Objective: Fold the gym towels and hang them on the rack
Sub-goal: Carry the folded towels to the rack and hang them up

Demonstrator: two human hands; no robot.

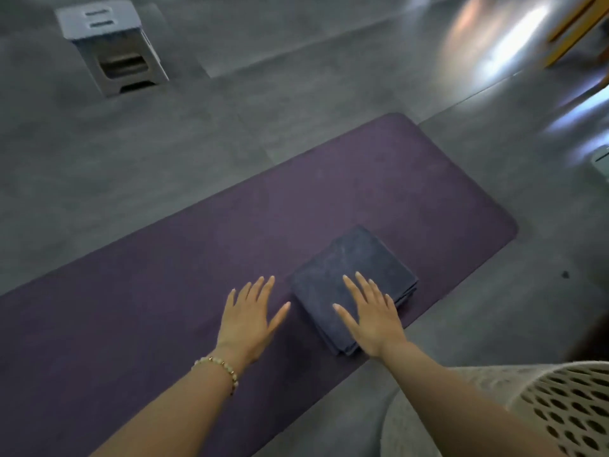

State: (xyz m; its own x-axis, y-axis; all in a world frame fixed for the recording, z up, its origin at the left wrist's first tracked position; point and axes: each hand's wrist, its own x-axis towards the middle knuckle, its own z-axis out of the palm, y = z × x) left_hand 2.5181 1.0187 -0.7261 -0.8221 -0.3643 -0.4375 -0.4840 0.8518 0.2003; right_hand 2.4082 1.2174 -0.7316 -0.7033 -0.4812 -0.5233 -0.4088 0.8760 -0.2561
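Note:
A dark navy gym towel (354,263) lies folded into a thick square on the purple yoga mat (230,232), near the mat's right end. My right hand (372,316) rests flat on the towel's near half, fingers spread, gripping nothing. My left hand (248,316) lies palm down on the bare mat just left of the towel, fingers apart, its thumb close to the towel's left edge. A beaded bracelet circles my left wrist. No rack is in view.
The mat lies diagonally on a grey floor. A grey step stool (108,44) stands far back on the left. Yellow wooden legs (573,28) show at the top right corner, and a white object (601,161) sits at the right edge. My knee in knit fabric (560,407) fills the lower right.

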